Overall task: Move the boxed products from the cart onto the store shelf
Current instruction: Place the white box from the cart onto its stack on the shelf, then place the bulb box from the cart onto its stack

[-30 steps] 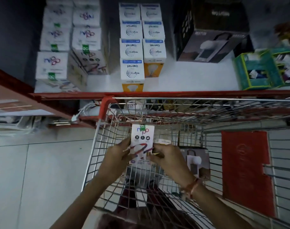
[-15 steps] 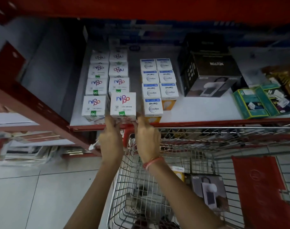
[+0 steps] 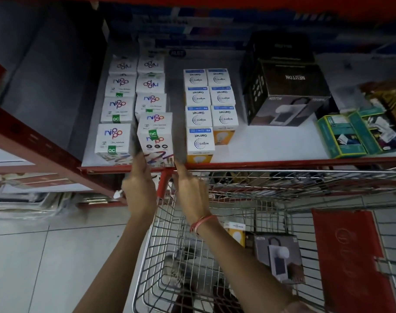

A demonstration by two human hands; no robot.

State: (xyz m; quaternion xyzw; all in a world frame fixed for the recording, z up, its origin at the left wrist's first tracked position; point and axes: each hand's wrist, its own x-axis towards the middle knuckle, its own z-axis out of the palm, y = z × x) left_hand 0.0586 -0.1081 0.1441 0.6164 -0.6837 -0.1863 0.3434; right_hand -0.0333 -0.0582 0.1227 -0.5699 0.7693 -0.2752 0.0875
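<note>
A white Nippo box stands at the front edge of the white store shelf, at the head of the right Nippo column. My left hand presses its left side and my right hand its right side, so the box is gripped between them. Below, the wire cart is parked against the shelf. A yellow-and-white bulb box and a grey Neuton box lie inside it. My forearms hide part of the cart's floor.
More Nippo boxes fill the shelf's left, with Wipro Garnet boxes in two columns beside them. Black Neuton cartons and green packs stand further right. A red panel sits in the cart's right side. Lower left is tiled floor.
I lifted the Nippo box out of the cart and up to the shelf with both hands. It has now gone down onto the front of the right Nippo column.
</note>
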